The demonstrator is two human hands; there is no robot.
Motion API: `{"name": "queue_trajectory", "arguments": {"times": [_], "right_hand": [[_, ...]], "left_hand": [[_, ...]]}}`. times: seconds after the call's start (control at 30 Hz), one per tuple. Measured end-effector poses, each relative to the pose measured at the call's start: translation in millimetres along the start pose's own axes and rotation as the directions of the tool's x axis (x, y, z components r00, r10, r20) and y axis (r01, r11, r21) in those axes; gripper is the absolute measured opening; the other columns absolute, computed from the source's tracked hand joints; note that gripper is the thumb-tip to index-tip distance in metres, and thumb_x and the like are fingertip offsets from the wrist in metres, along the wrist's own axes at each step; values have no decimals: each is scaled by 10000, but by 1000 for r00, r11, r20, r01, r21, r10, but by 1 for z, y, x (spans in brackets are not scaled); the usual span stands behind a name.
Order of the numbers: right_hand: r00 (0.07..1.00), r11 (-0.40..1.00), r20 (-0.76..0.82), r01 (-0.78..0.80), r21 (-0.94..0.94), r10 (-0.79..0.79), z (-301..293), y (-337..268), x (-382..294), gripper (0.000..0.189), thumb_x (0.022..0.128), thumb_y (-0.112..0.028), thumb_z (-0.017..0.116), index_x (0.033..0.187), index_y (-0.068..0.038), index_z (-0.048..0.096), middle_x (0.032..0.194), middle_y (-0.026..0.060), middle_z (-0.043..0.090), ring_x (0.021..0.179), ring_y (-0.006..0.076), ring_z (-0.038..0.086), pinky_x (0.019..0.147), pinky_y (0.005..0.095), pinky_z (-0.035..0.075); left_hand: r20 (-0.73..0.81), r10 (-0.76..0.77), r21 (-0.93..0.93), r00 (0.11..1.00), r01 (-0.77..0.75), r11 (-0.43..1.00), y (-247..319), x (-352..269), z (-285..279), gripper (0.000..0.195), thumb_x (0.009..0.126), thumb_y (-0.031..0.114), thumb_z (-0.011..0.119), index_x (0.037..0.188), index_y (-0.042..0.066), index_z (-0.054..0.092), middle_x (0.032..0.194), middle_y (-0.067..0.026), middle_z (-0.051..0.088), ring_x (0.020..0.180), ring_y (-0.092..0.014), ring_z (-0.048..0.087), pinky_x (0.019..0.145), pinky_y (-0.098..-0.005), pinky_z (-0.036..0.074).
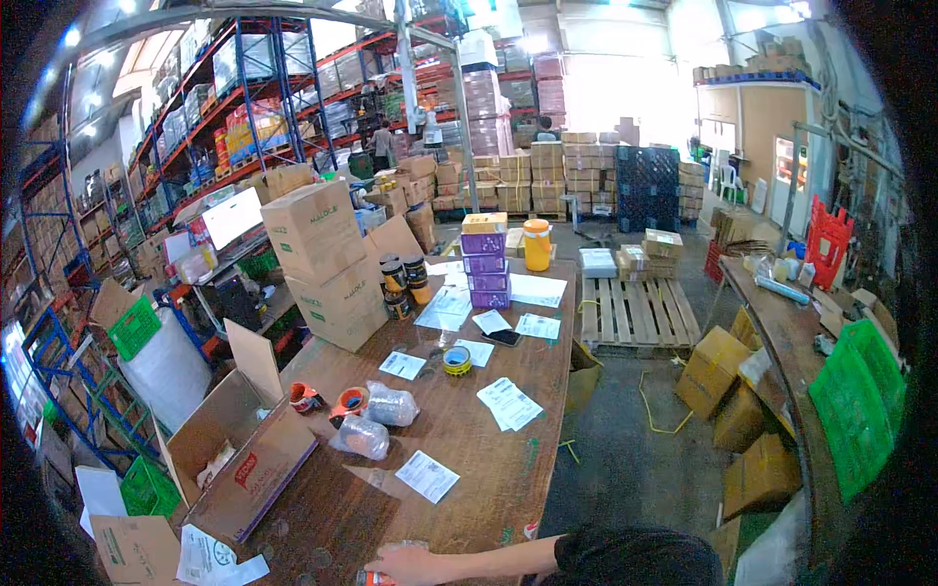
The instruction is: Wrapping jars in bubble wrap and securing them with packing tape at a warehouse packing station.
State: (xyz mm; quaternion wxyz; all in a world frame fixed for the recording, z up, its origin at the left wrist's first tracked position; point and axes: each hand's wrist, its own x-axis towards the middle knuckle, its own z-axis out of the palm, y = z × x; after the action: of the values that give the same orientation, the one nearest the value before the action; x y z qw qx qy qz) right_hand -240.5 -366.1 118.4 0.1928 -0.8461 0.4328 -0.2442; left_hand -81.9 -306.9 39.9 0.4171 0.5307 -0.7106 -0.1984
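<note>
My right hand (407,565) is at the bottom edge of the wooden table, its fingers around an orange tape dispenser (375,578), mostly cut off by the frame. Clear plastic shows just behind the hand. My left hand is out of view. A printed label sheet (427,476) lies above the hand. Two bubble-wrapped items (392,403) lie farther up, beside two orange tape dispensers (305,398). A stack of printed sheets (510,403) is to the right, and a roll of yellow tape (456,360) stands near more sheets. An open cardboard box (271,469) is at the left.
Stacked cartons (315,231), dark jars (396,286), purple boxes (487,271) and an orange jug (537,245) stand at the table's far end. Right of the table are a wooden pallet (640,311), cardboard boxes (758,476) and another table with green crates (857,410).
</note>
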Motion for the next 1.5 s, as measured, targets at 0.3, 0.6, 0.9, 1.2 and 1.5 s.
{"name": "queue_trajectory", "arguments": {"times": [0.3,0.6,0.9,1.2,1.5], "right_hand": [[926,957,288,278,-84,-244,0,-2,5,369,894,-299,571,890,61,649,817,221,625,771,352,607,687,472,494],[904,995,427,74,-70,-37,-53,-13,-29,291,809,-300,616,846,-20,687,853,206,657,814,367,635,709,492,509],[950,990,303,-37,-135,77,4,33,-75,297,715,-336,652,787,-49,677,733,179,658,715,378,652,574,488,509],[731,916,557,-358,-180,395,4,43,-36,564,771,-368,651,1267,-114,566,1058,219,661,946,377,642,830,464,509],[794,917,517,-396,39,321,-8,54,-38,402,767,-442,659,1033,-146,716,962,135,709,876,307,671,731,422,526]], "left_hand": [[95,-565,-514,820,526,677,9,1,3,403,968,242,520,1334,80,470,1303,-177,515,1092,-347,564,870,-450,488],[65,-342,-310,937,345,886,-53,0,8,448,897,215,636,1287,37,506,1266,-147,563,1116,-297,552,913,-401,470],[256,-561,-501,787,604,620,-95,25,36,394,923,230,565,1268,41,570,1250,-149,586,1171,-309,534,988,-407,417],[-10,57,-142,998,-58,988,-52,7,21,379,931,227,513,1253,33,563,1257,-182,558,1199,-362,495,1030,-426,375],[34,15,-90,999,-12,996,-51,16,18,412,924,263,530,1268,37,552,1253,-190,548,1165,-374,507,1004,-439,390]]}}
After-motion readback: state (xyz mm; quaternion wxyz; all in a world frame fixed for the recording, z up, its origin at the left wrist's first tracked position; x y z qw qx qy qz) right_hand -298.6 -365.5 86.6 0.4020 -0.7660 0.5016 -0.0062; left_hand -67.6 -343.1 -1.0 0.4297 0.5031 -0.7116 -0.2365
